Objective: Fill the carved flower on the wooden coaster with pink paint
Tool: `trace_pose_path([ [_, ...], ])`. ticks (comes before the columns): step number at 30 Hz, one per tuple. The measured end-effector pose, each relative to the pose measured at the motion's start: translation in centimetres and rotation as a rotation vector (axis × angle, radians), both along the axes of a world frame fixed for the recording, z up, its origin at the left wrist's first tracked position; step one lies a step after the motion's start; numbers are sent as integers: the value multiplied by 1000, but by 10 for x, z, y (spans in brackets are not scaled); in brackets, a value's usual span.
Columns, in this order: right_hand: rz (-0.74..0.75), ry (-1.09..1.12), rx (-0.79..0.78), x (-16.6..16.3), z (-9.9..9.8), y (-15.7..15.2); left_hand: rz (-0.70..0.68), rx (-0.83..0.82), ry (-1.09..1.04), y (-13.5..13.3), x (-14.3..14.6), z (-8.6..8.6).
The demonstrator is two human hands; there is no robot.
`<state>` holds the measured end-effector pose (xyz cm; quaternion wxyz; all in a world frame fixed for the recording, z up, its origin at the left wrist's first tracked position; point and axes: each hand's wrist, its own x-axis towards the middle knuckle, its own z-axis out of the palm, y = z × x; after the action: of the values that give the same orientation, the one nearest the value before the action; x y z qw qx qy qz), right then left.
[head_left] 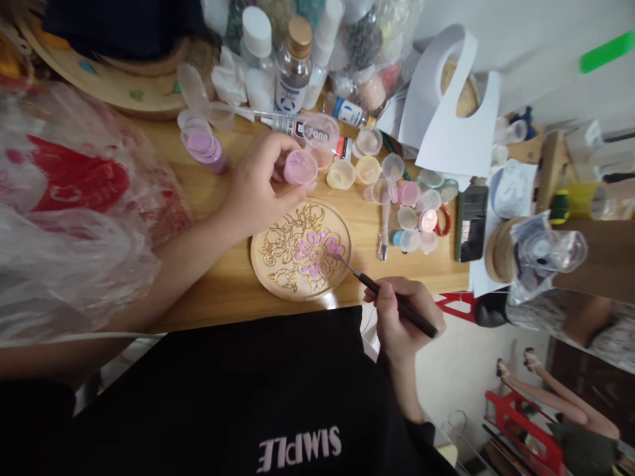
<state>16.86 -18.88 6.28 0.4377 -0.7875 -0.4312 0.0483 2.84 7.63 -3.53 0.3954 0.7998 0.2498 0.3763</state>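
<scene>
My left hand (268, 188) is closed around a small clear cup of pink-purple paint (300, 167), just above the far edge of a round wooden plate. Gold raised outlines of flowers cover the plate (262, 277), and several petals of the largest flower are filled with pink-purple. In my right hand (404, 317) is a thin tool with a dark handle (370, 283), gripped like a pen. Its metal tip touches or hovers over the big flower's right side; I cannot tell which. The plate lies flat near the table's front edge.
Several small paint cups (409, 194) stand right of the plate, beside a clear-handled brush (385, 228) and red-handled scissors (443, 220). Bottles (292, 73) line the back. A crumpled plastic bag (89, 198) fills the left. A dark phone (471, 223) lies at right. Another person's legs (560, 393) show lower right.
</scene>
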Motion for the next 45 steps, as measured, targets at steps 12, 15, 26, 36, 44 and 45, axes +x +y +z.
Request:
trace_pose_path([
  [12,-19,-3,11,6,1,-6,-6,65,-16,3,1,-8],
  [15,-11,-19,20,7,0,-5,4,28,17,1,0,-4],
  [26,-6,-34,3,6,-3,-4,27,-30,16,-1,1,1],
  [36,-7,-45,30,6,-2,-3,33,-121,16,-4,1,4],
  [44,4,-39,20,7,-2,-2,2,-34,-18,2,2,-9],
  [45,3,-45,17,7,-2,-2,-2,-30,-18,2,2,-9],
])
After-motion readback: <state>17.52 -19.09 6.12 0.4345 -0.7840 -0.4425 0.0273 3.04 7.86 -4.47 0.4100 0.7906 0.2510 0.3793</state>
